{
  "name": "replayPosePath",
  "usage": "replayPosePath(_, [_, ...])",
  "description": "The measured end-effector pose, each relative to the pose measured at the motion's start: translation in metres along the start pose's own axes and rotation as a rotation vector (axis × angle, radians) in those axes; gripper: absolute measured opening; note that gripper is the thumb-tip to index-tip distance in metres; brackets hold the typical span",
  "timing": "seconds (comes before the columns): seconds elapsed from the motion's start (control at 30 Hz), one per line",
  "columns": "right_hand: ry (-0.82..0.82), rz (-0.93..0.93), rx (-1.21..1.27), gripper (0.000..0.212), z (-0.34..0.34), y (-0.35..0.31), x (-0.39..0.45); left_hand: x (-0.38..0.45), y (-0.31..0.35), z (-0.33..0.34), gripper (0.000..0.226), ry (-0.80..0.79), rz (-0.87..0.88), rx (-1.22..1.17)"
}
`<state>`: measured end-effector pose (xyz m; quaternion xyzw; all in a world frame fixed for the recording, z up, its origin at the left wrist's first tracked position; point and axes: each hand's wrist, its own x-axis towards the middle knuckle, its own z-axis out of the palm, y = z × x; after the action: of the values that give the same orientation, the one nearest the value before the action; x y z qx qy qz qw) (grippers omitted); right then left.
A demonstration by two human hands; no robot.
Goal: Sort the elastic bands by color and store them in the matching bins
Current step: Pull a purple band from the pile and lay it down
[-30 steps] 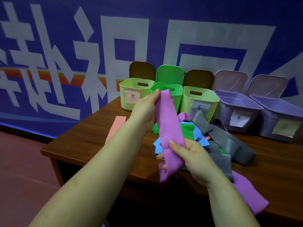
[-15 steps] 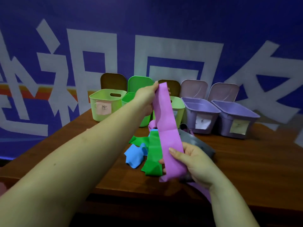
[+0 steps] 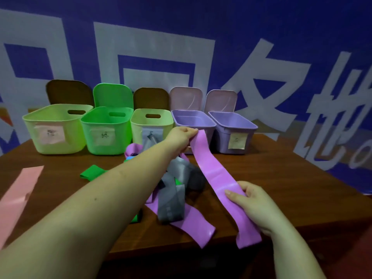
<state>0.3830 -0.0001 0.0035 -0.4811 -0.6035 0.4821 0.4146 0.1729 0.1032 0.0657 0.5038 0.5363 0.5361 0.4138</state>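
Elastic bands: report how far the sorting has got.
Done: nothing that shows; no band can be seen in any bin, though the green bins' insides are mostly hidden.
In hand: one purple band, its top pinched by the left hand in front of the left purple bin, its lower part held by the right hand.
Left: the pile of grey, purple, green and blue bands, plus a pink band lying apart.
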Motion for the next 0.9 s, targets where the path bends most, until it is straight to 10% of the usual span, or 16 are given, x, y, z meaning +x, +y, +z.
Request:
replayPosePath(0.2, [0.097, -0.008, -0.195, 0.007, -0.010, 0.040, 0.036, 0.040, -0.032, 0.034, 0.015, -0.093, -0.007, 0.217])
replayPosePath(0.37, [0.203, -0.013, -0.608, 0.051, -0.009, 0.051, 0.062, 0.072, -0.049, 0.043, 0.012, -0.103, 0.014, 0.295])
replayPosePath(0.77, [-0.025, -0.102, -0.900, 0.058, 0.007, 0.062, 0.073, 0.112, -0.059, 0.067, 0.024, -0.092, 0.069, 0.297])
replayPosePath(0.9, [-0.072, -0.076, -0.998, 0.054, 0.010, 0.067, 0.075, 0.113, -0.070, 0.066, 0.037, -0.196, 0.114, 0.769])
